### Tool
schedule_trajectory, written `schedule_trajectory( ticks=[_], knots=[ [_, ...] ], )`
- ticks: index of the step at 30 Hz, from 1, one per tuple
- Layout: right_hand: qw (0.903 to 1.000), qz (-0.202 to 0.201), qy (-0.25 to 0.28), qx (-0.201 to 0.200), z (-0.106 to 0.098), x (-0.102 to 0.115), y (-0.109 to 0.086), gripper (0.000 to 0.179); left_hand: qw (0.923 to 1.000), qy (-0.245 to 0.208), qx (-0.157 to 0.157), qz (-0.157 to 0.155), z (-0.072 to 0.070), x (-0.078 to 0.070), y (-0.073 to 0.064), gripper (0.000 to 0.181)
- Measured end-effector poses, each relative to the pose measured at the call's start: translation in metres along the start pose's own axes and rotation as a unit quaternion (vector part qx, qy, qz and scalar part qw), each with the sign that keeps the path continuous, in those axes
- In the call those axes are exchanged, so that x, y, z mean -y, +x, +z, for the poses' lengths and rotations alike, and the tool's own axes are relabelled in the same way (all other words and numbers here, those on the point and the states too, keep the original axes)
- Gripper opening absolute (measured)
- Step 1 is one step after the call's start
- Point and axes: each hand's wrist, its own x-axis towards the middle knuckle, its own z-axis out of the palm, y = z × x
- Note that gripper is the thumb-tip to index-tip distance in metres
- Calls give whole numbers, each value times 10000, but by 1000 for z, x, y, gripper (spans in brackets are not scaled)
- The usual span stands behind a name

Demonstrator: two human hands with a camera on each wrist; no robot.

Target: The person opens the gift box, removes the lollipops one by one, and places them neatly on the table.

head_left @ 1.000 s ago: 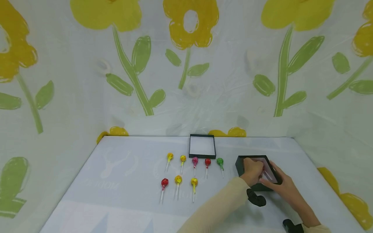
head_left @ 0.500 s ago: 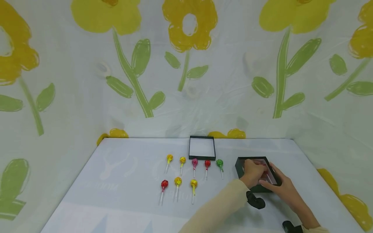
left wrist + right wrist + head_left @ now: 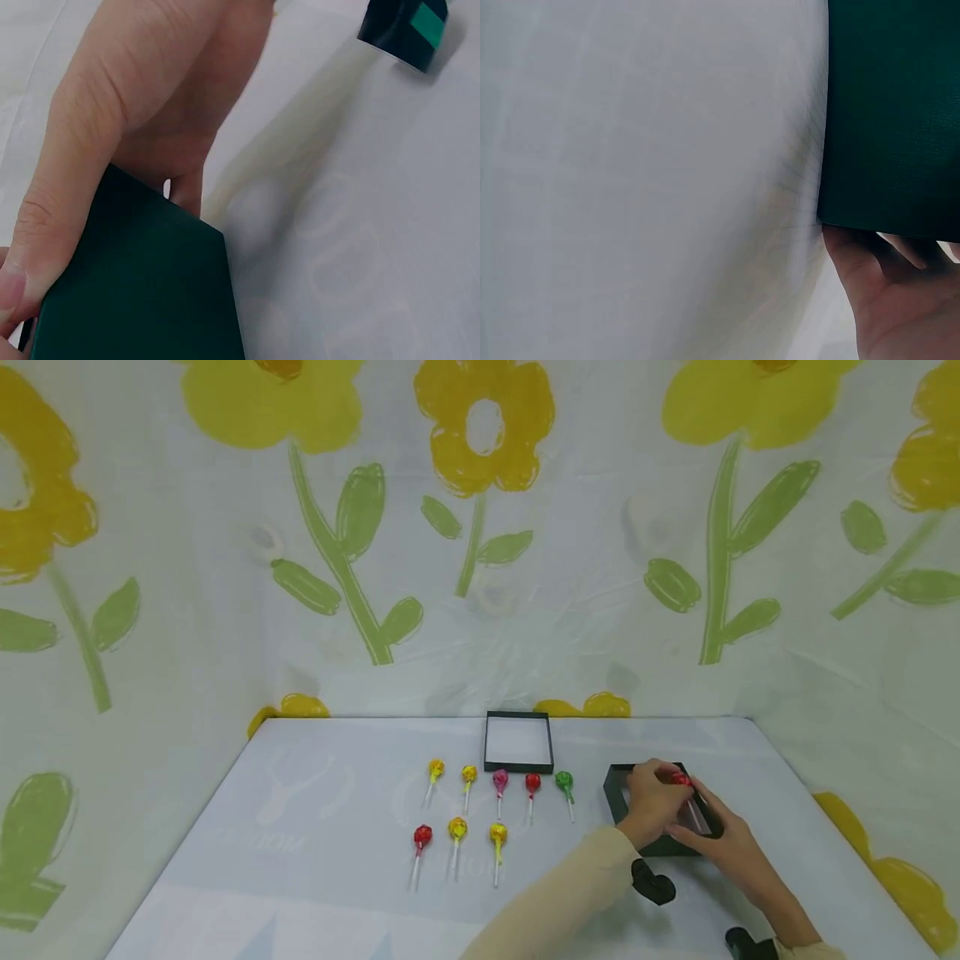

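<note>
A dark green open box point(image 3: 617, 793) stands at the right of the table. Over its opening, my left hand point(image 3: 651, 797) pinches a red-wrapped lollipop point(image 3: 681, 778) near its head, and the white stick slants down into the box. My right hand point(image 3: 727, 839) grips the box at its right side and near corner. In the left wrist view, the left hand point(image 3: 150, 82) is above the green box wall point(image 3: 142, 277); the lollipop is hidden there. In the right wrist view, the fingers of the right hand point(image 3: 911, 307) touch the lower edge of the box.
Left of the box lie several lollipops in two rows, among them a green lollipop point(image 3: 565, 781), a pink lollipop point(image 3: 500, 779) and a yellow lollipop point(image 3: 457, 828). The box lid point(image 3: 517, 742) lies open side up near the table's back edge. Flower-printed cloth walls surround the table point(image 3: 322, 827).
My left hand has lifted slightly out of the box, and the red lollipop head now shows at its fingers. The right hand keeps its grip on the box.
</note>
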Motion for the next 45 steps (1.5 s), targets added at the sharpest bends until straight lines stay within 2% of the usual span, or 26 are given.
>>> schedule_trajectory(
  ticks=[8,12,16,25,29,36,45],
  knots=[
    [9999,-7,-167,39,1,1,7,98,9952,-63,-275,935,-1,1,6,26],
    [9994,192,-268,54,0,-1,8,98,9914,-215,-162,1283,-4,-8,4,27],
    [9989,337,-307,91,-1,0,7,97,9905,-350,19,1329,-8,-21,1,24],
    [9978,549,-354,129,-1,5,6,98,9902,-580,342,1221,-22,-43,-1,22],
    [9971,587,-472,96,-1,4,7,99,9905,-541,470,1176,-32,-52,-2,21],
    [9953,738,-623,89,0,7,7,101,9869,-512,734,1343,-57,-69,2,22],
    [9951,596,-787,-16,0,7,3,100,9901,-594,826,969,-82,-81,0,20]
  ],
)
